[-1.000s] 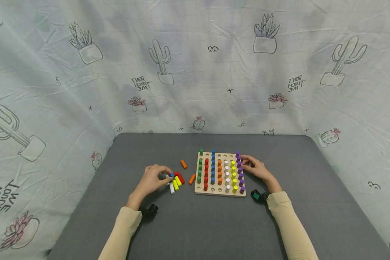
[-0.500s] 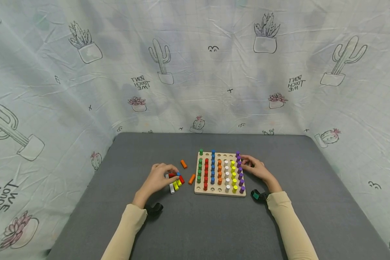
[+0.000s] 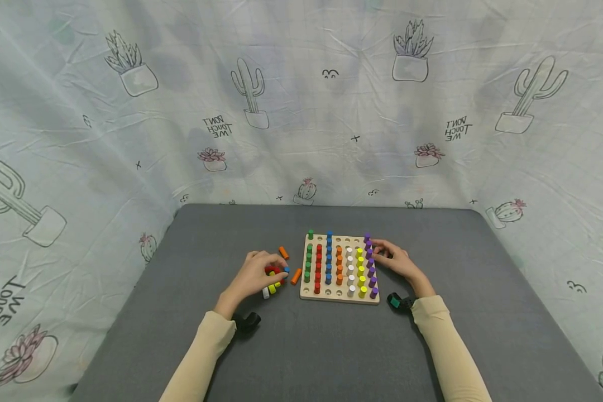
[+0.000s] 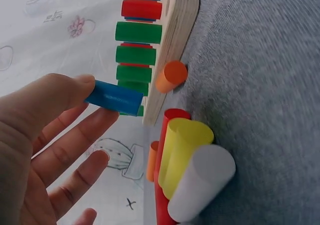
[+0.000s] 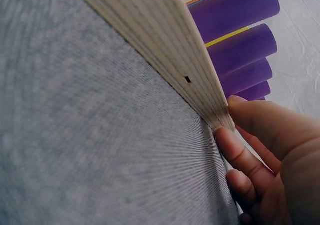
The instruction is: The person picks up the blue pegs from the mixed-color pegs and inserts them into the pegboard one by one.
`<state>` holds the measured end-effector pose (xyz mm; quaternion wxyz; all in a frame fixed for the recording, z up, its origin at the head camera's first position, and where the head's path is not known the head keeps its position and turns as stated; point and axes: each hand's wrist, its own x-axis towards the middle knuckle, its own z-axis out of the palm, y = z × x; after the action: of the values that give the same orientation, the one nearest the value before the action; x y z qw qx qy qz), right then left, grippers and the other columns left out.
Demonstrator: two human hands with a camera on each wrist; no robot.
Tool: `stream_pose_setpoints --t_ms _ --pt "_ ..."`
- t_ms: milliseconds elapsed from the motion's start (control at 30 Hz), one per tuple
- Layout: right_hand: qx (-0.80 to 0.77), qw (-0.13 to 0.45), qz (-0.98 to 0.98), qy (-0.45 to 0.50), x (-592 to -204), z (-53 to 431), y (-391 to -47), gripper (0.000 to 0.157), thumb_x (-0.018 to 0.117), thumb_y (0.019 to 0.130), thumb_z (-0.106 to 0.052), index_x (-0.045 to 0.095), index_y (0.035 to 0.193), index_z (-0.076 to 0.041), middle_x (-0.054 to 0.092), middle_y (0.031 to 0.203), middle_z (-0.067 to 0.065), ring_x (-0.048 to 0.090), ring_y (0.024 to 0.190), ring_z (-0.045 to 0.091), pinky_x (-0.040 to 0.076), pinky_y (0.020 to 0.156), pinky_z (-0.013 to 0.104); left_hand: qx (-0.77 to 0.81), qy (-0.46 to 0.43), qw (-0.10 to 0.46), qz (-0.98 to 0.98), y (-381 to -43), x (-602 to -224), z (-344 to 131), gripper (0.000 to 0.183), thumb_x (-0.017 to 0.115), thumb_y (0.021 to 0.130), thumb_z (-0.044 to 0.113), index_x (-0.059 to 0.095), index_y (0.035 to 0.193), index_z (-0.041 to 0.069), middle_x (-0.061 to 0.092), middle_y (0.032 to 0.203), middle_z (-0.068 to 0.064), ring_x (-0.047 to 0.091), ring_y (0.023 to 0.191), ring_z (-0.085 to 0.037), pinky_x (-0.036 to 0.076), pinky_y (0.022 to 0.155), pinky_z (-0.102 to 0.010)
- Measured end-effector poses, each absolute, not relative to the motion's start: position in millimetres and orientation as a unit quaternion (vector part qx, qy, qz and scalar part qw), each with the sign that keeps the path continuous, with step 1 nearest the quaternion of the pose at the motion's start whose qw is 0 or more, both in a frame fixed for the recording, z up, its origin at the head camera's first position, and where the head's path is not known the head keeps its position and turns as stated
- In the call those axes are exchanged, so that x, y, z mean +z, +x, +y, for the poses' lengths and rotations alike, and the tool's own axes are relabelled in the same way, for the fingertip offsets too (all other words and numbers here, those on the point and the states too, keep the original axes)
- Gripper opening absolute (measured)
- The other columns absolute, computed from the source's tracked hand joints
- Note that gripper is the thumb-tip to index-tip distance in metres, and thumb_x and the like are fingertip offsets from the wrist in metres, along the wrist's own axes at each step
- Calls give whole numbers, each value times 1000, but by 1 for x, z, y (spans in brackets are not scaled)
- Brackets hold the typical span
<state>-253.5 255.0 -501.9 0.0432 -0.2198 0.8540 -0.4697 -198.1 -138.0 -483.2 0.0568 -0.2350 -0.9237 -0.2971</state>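
My left hand (image 3: 255,274) pinches a blue peg (image 4: 117,98) between thumb and fingertips, raised beside the loose pegs. The other fingers are spread. A wooden pegboard (image 3: 326,297) lies to the right of it, with upright rows of green, red, blue, orange, white, yellow and purple pegs. My right hand (image 3: 399,264) holds the board's right edge: in the right wrist view the thumb is on the upper edge by the purple pegs (image 5: 240,15), a finger against the side. Below the left hand lie white (image 4: 202,182), yellow (image 4: 185,157) and red pegs (image 4: 175,116), partly hidden in the head view.
Two orange pegs lie on the grey table (image 3: 301,352) between left hand and board, one farther back (image 3: 283,253) and one near the board's left side (image 3: 296,276). Several board holes are bare at the far and near rows. A printed cloth (image 3: 291,100) hangs behind the table.
My left hand has moved right, toward the board, carrying the blue peg over the loose pegs. The right hand has stayed at the board's edge.
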Motion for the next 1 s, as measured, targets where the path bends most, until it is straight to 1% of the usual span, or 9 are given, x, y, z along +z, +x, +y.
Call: stream_pose_setpoints --t_ms 133,300,433,500,733,867,1000 --pt "-470 40 853 -224 -502 255 -254 42 57 91 -6 46 130 7 58 104 22 45 73 17 33 65 26 -296 -234 50 -925 -200 -483 -134 11 72 81 32 64 90 30 63 83 16 54 84 -17 25 99 -45" --pt "-470 44 854 -219 -502 256 -254 42 57 91 -7 47 130 6 58 104 23 44 74 18 32 65 26 -310 -240 40 -919 -202 -482 -127 15 71 82 32 67 94 24 64 86 6 54 85 -18 24 99 -46" --pt "-468 43 855 -217 -502 256 -254 42 57 91 -8 47 130 6 58 104 24 44 74 18 32 66 26 -313 -252 45 -915 -205 -481 -121 19 70 83 33 68 96 20 64 87 3 54 84 -17 24 99 -47" --pt "-468 44 856 -215 -502 256 -253 43 57 91 -8 47 130 5 58 105 24 44 74 17 32 66 26 -317 -260 50 -911 -206 -481 -117 19 70 83 33 68 96 20 64 88 3 54 83 -16 25 99 -47" --pt "-467 46 857 -213 -500 255 -253 43 57 91 -8 47 130 5 58 105 23 44 74 17 32 66 26 -339 -276 57 -898 -207 -476 -106 16 70 83 34 67 95 24 65 89 3 55 84 -18 25 99 -47" --pt "-468 45 856 -216 -500 255 -253 43 57 91 -8 46 130 6 58 105 23 44 74 17 32 66 27 -350 -283 50 -891 -208 -474 -99 16 70 83 33 66 95 23 65 89 0 56 85 -20 25 100 -48" --pt "-466 43 857 -215 -501 255 -253 42 57 91 -8 47 130 5 59 104 22 45 73 18 32 65 27 -355 -288 45 -888 -209 -474 -92 16 69 83 34 66 95 26 64 89 1 56 86 -22 25 101 -49"
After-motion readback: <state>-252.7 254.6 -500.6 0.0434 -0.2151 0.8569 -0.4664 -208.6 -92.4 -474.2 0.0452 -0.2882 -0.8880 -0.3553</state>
